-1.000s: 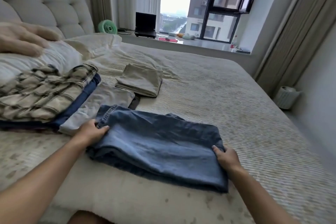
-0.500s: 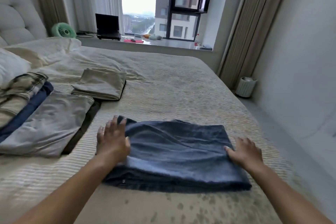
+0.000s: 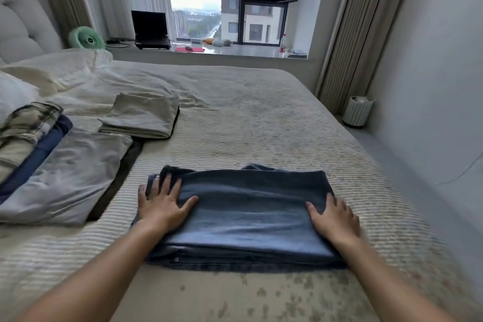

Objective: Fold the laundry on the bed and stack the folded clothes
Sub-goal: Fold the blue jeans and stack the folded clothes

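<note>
Bedroom, striped bed (image 3: 261,125): folded jeans (image 3: 251,217) at near edge, pressed flat under left hand (image 3: 160,206) and right hand (image 3: 333,219), fingers straight, grasping nothing; folded stack (image 3: 39,159) and beige piece (image 3: 143,117) beside; jeans seemingly unstacked yet.

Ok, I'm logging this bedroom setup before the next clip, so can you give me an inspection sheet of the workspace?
Surface: beige ribbed bedspread, speckled near edge.
Job's things: folded blue denim jeans lying flat; folded beige trousers; pale grey garment beside plaid-topped pile.
Clutter: white pillow.
Grippers: left hand and right hand rest flat on jeans' ends.
Cables: one by green desk fan.
Surroundings: black laptop on windowsill, ribbed white bin.
</note>
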